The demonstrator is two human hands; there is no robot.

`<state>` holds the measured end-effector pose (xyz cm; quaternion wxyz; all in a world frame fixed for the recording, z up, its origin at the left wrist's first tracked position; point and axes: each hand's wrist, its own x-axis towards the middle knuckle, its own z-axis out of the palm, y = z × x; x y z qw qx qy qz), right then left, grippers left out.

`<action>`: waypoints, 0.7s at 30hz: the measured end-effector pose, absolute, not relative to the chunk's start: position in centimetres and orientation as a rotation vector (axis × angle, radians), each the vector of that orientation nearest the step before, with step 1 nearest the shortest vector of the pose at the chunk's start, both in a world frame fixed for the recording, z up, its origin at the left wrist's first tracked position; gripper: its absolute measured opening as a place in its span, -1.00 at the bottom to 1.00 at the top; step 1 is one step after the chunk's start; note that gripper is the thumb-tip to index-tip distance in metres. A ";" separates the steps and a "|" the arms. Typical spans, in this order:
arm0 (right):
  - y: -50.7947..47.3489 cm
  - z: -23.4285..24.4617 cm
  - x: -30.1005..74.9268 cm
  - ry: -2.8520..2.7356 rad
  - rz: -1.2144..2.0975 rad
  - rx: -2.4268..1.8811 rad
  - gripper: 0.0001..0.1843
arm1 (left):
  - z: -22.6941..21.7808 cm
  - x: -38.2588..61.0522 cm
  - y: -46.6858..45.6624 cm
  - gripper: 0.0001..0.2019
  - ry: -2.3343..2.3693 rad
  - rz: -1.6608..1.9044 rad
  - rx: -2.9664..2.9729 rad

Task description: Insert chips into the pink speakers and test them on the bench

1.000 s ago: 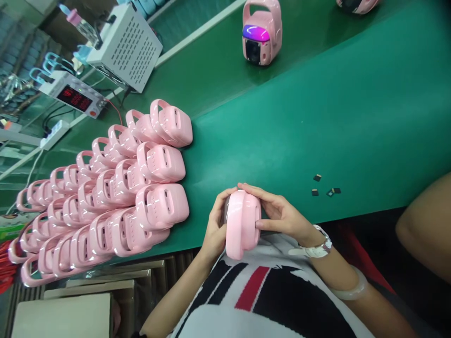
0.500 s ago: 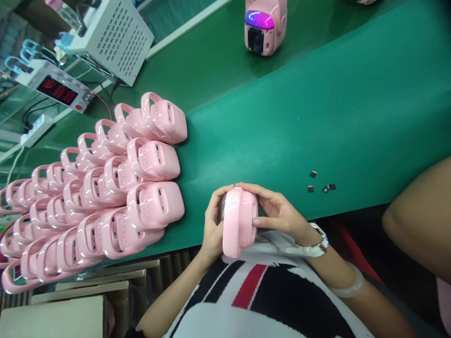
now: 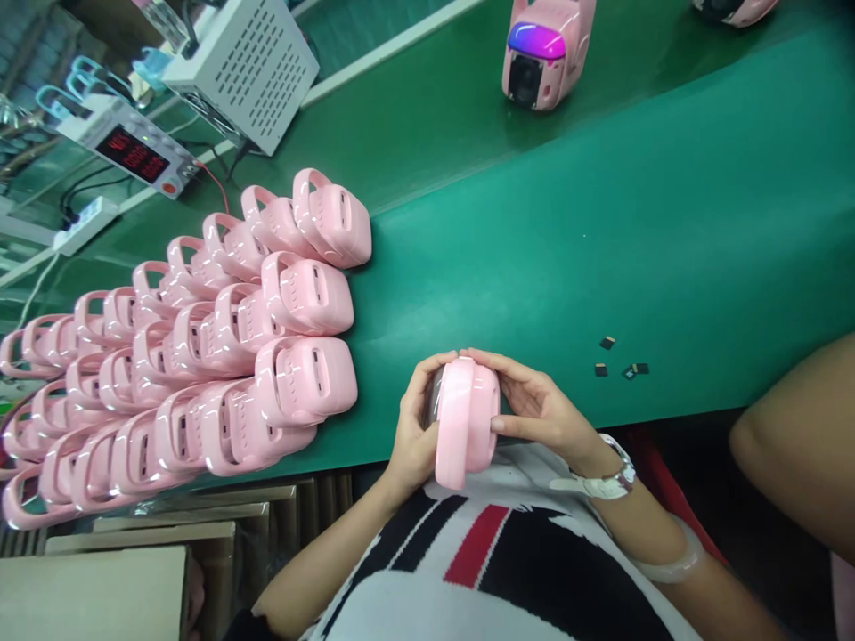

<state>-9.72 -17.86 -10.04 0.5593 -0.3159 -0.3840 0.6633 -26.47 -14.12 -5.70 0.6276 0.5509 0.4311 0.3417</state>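
Observation:
Both hands grip one pink handled device at the near edge of the green table. My left hand wraps its left side, fingers curled over the top. My right hand clasps the right side, thumb pressed on the pink shell; a white watch sits on that wrist. The device stands on edge, handle toward me. Three rows of identical pink devices lie packed to the left. Several small dark chips lie on the table to the right.
A lit pink device stands at the far side. A white perforated box, a meter with red digits and a power strip sit at far left. Another person's arm is at right. Cardboard boxes below left.
The hands and the pink device stay almost as they were; only the camera view has shifted slightly, swinging right after a small leftward drift.

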 end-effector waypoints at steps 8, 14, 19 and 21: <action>-18.4 -9.8 -9.5 -0.864 1.613 -0.845 -0.35 | -6.6 -27.3 -15.1 -0.19 1.100 0.765 1.278; -18.8 -9.3 -9.1 -0.850 1.624 -0.960 -0.35 | -6.9 -27.0 -14.9 -0.20 0.969 0.742 1.286; -18.9 -9.2 -9.3 -0.850 1.612 -0.979 -0.36 | -7.2 -26.8 -14.9 -0.23 0.900 0.763 1.244; -18.9 -9.2 -9.5 -0.858 1.597 -0.962 -0.36 | -7.3 -26.7 -14.8 -0.29 0.876 0.767 1.256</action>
